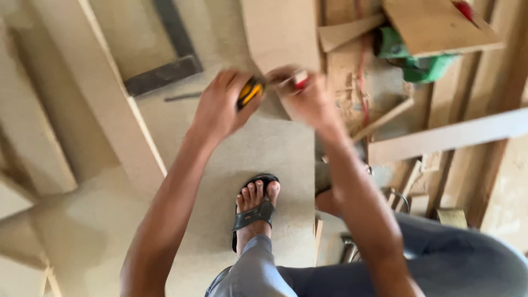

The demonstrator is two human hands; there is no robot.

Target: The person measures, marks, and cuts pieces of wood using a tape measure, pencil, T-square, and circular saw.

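Observation:
My left hand (220, 104) is closed around a yellow and black tape measure (248, 92). Just to its right, my right hand (308, 99) pinches a small red and white object (300, 78), perhaps a pencil or the tape's end; blur hides which. Both hands hover over the edge of a large flat brown board (264, 148) lying on the floor. My foot in a black sandal (254, 212) stands on this board below the hands.
A dark metal square (170, 66) lies on a board at upper left. Long wooden planks (110, 104) lean at left. At right lie timber offcuts (440, 137), a green power tool (418, 60) and a red cord.

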